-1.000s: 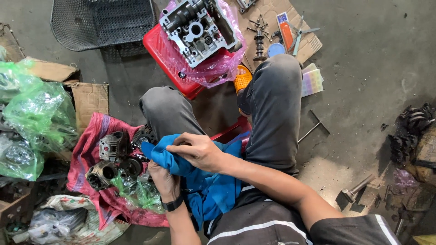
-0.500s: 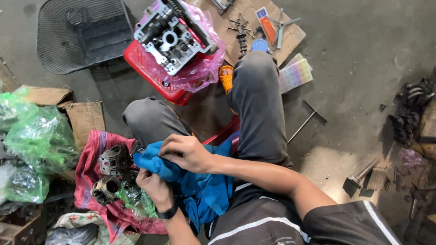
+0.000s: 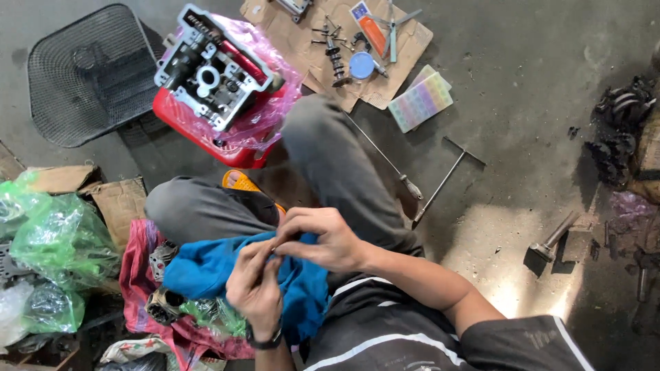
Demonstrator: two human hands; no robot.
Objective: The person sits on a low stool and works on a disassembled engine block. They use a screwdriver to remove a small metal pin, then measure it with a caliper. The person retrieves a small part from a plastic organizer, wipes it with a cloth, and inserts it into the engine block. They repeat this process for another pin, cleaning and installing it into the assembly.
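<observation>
Grey concrete workshop floor [image 3: 536, 89], seated person working over the lap.
Left hand [image 3: 256, 288] and right hand [image 3: 323, 237], both closed in a pinch on a blue cloth [image 3: 206, 268] bunched across the lap at 7 o'clock. Engine head [image 3: 210, 69] on red plastic-wrapped box [image 3: 206, 130] at 11 o'clock; T-handle wrench [image 3: 447, 175] at 2 o'clock; green plastic bags [image 3: 58, 240] at 9 o'clock.

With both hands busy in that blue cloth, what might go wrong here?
Both hands, left hand and right hand, pinch the blue cloth over the lap; anything small wrapped inside might drop among the metal parts on the red cloth below. The long T-handle tool on the floor lies close to the leg and might be kicked.
</observation>
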